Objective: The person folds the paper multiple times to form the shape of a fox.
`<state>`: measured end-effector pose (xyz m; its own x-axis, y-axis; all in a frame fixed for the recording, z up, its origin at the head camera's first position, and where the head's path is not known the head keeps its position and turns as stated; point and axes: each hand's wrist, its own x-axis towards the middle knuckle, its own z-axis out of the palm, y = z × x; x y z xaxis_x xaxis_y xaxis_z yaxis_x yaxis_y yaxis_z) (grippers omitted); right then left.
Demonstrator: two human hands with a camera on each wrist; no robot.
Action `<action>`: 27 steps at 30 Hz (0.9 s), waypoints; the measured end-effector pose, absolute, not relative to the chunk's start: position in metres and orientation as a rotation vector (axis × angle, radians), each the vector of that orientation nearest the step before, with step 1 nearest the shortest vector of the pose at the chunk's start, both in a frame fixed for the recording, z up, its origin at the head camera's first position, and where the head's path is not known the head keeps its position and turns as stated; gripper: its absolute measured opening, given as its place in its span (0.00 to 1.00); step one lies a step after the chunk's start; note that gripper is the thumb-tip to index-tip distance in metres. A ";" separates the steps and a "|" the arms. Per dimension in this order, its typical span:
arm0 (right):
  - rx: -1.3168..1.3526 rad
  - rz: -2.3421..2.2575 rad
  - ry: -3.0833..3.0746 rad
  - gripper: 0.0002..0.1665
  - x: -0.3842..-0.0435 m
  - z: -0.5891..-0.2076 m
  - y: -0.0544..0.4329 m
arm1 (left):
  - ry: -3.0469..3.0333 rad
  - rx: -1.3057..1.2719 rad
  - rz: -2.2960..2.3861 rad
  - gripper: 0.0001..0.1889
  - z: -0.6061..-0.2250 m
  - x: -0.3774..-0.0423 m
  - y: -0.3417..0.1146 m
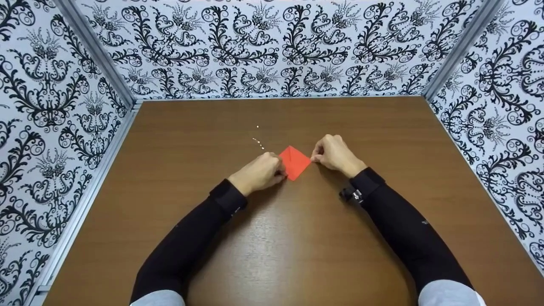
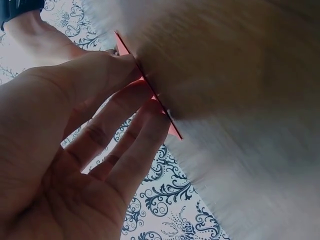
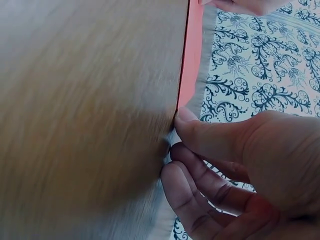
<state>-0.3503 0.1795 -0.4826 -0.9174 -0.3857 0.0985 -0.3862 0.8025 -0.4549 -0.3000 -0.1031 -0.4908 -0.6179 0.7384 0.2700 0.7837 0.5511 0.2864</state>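
A small red paper square, with a crease line near its top corner, lies flat on the brown table, turned like a diamond. Over its left side is my left hand, covering that corner. Seen from the left wrist, the thumb and fairly straight fingertips of that hand press on the red paper. At the opposite corner, my right hand pinches the paper's tip between thumb and finger. The right wrist view has its thumb on the end of the red paper, other fingers bent beside it on the table.
Several small white specks lie on the wooden table just beyond the left hand. Walls with black scroll patterns enclose the back and both sides, joined by metal corner rails. Black sleeves and wrist straps cover both forearms.
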 end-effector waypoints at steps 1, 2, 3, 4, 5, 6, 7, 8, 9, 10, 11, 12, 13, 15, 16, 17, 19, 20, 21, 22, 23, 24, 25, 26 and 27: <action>0.630 0.753 -2.985 0.05 -0.350 -0.483 0.180 | -2.660 -1.314 -0.577 0.04 -0.491 -0.300 -0.103; 0.623 0.749 -2.988 0.05 -0.350 -0.483 0.181 | -2.663 -1.312 -0.569 0.04 -0.491 -0.300 -0.103; 0.614 0.746 -2.991 0.05 -0.349 -0.483 0.181 | -2.664 -1.310 -0.559 0.05 -0.492 -0.299 -0.104; 0.606 0.742 -2.992 0.05 -0.349 -0.484 0.182 | -2.663 -1.309 -0.548 0.05 -0.492 -0.299 -0.104; 0.600 0.740 -2.991 0.05 -0.349 -0.484 0.183 | -2.661 -1.304 -0.540 0.05 -0.491 -0.299 -0.104; 0.594 0.743 -2.987 0.05 -0.349 -0.484 0.184 | -2.657 -1.295 -0.528 0.05 -0.491 -0.299 -0.105; 0.589 0.749 -2.985 0.06 -0.349 -0.483 0.186 | -2.653 -1.285 -0.518 0.05 -0.490 -0.299 -0.105; 0.582 0.753 -2.983 0.05 -0.349 -0.483 0.187 | -2.647 -1.276 -0.512 0.05 -0.488 -0.300 -0.106; 0.574 0.762 -2.981 0.06 -0.349 -0.482 0.189 | -2.640 -1.264 -0.511 0.05 -0.486 -0.300 -0.107; 0.574 0.765 -2.976 0.06 -0.350 -0.482 0.192 | -2.634 -1.247 -0.512 0.05 -0.484 -0.301 -0.108; 0.573 0.771 -2.972 0.06 -0.350 -0.481 0.194 | -2.627 -1.228 -0.512 0.05 -0.482 -0.302 -0.110; 0.572 0.776 -2.967 0.07 -0.350 -0.480 0.197 | -2.622 -1.210 -0.513 0.05 -0.479 -0.303 -0.111; 0.568 0.782 -2.963 0.07 -0.351 -0.479 0.200 | -2.617 -1.194 -0.517 0.05 -0.477 -0.304 -0.114; 0.569 0.789 -2.944 0.07 -0.351 -0.477 0.206 | -2.608 -1.162 -0.524 0.05 -0.474 -0.306 -0.119; 0.571 0.792 -2.933 0.08 -0.351 -0.477 0.209 | -2.604 -1.146 -0.528 0.05 -0.472 -0.308 -0.123; 0.572 0.794 -2.922 0.08 -0.352 -0.476 0.212 | -2.601 -1.130 -0.531 0.05 -0.471 -0.310 -0.126; 0.569 0.805 -2.904 0.08 -0.352 -0.474 0.218 | -2.612 -1.092 -0.539 0.06 -0.468 -0.312 -0.134; 0.568 0.810 -2.896 0.09 -0.352 -0.474 0.221 | -2.622 -1.072 -0.546 0.07 -0.467 -0.314 -0.138; 0.566 0.817 -2.889 0.09 -0.352 -0.473 0.223 | -2.636 -1.044 -0.555 0.07 -0.466 -0.315 -0.143; 0.562 0.823 -2.885 0.10 -0.352 -0.472 0.226 | -2.651 -1.013 -0.564 0.08 -0.465 -0.316 -0.147; 0.556 0.828 -2.881 0.10 -0.352 -0.472 0.229 | -2.666 -0.984 -0.573 0.09 -0.464 -0.317 -0.152; 0.549 0.832 -2.878 0.10 -0.352 -0.471 0.232 | -2.682 -0.956 -0.575 0.10 -0.464 -0.318 -0.157; 0.541 0.835 -2.876 0.11 -0.351 -0.471 0.235 | -2.698 -0.929 -0.587 0.10 -0.463 -0.319 -0.162; 0.533 0.835 -2.872 0.11 -0.351 -0.472 0.238 | -2.712 -0.900 -0.592 0.11 -0.463 -0.320 -0.167; 0.528 0.835 -2.869 0.12 -0.351 -0.472 0.241 | -2.728 -0.867 -0.596 0.12 -0.463 -0.320 -0.172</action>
<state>-0.3510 0.2405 -0.4716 -0.9340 -0.2985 0.1965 -0.3573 0.7889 -0.5000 -0.3203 -0.1723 -0.4632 -0.8026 0.5029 0.3208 0.5909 0.7441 0.3118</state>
